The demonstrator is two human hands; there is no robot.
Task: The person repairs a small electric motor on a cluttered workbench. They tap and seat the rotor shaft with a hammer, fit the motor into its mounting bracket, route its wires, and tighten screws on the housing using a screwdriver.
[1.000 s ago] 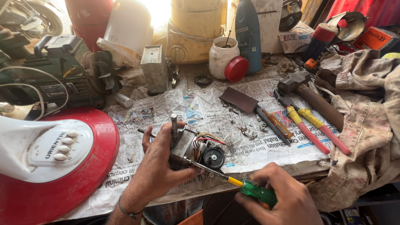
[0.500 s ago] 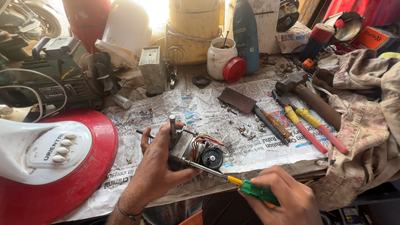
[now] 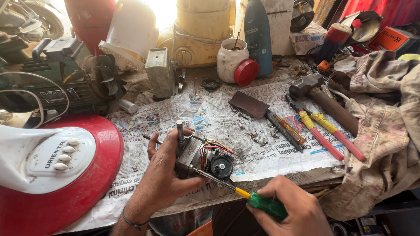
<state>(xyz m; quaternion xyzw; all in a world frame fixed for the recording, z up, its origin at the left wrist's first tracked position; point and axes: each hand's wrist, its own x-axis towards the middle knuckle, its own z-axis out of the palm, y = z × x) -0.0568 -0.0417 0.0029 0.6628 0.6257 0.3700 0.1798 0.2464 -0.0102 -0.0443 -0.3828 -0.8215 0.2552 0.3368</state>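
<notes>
My left hand [image 3: 162,175] grips a small electric motor [image 3: 192,150] with a steel shaft, coloured wires and a black gear, held just above the newspaper-covered bench [image 3: 262,153]. My right hand [image 3: 294,209] is closed around a screwdriver [image 3: 245,196] with a green and yellow handle. Its metal tip rests against the motor's lower side, next to the black gear.
A red and white fan base [image 3: 48,170] sits at the left. On the newspaper lie a scraper [image 3: 258,109], red-handled pliers [image 3: 326,131] and a hammer [image 3: 323,98]. A white jar with red lid [image 3: 234,65], bottles and a stained cloth [image 3: 380,131] crowd the back and right.
The view has shifted slightly. Both hands keep their hold, with the screwdriver tip staying at the motor.
</notes>
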